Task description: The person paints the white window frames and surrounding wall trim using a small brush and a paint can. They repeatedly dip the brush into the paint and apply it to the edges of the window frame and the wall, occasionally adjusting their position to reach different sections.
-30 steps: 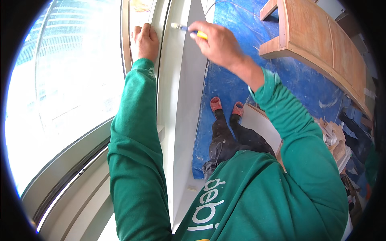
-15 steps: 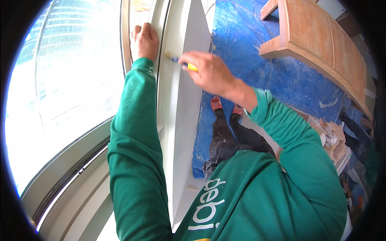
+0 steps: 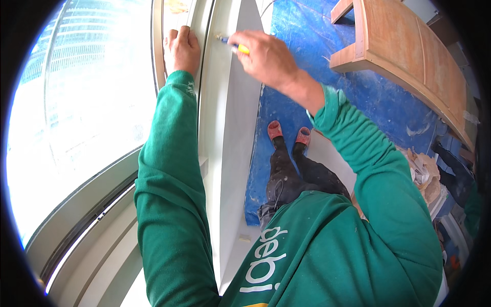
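My right hand (image 3: 268, 57) is closed round a small brush (image 3: 243, 49) with a blue and yellow handle. Its pale tip points left and meets the white window ledge (image 3: 217, 102) near the top of the view. Most of the handle is hidden in my fingers. On the other side of a dark seam, my left hand (image 3: 182, 53) grips the window frame (image 3: 159, 46), fingers curled over it. What lies under those fingertips is hidden.
Bright window glass (image 3: 97, 92) fills the left side. Blue sheeting (image 3: 317, 46) covers the floor under my red shoes (image 3: 275, 130). A curved wooden piece of furniture (image 3: 409, 56) stands at the upper right. Crumpled bags (image 3: 424, 171) lie at the right.
My right hand has moved the brush away from me along the ledge, toward the top of the view. The left hand has stayed on the frame, shifting only slightly.
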Demonstrator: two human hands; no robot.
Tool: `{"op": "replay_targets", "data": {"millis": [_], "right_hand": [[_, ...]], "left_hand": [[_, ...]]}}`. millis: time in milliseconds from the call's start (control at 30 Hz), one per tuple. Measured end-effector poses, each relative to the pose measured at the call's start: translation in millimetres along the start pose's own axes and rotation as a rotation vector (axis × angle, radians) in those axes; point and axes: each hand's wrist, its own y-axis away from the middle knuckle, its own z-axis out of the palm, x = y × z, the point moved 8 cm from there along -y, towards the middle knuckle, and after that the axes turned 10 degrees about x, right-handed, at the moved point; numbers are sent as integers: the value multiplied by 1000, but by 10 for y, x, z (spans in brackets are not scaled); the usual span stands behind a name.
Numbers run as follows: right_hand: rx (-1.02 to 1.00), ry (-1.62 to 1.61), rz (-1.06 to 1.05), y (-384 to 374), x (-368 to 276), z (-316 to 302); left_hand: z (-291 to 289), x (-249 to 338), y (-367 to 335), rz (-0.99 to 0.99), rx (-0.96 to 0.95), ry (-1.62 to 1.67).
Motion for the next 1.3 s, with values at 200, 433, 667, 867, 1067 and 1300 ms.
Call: {"op": "replay_targets", "data": {"millis": [200,433,667,867,1067,1300], "right_hand": [[-90,-114,-75,651,-575,-78],[51,53,30,10,-20,-334],[129,17,24,-557,336,-299],[-39,68,-217,313,-154,-15],[-303,17,-169,1014,-831,-62],[-88,5,-114,529,-520,-157]], "left_hand": [[27,28,16,-14,14,28],[41,23,33,-50,-53,-30],[53,57,32,-29,-10,-10],[56,25,61,-19,-2,-30],[78,7,51,-16,-21,-51],[103,-14,54,5,8,-27]]}}
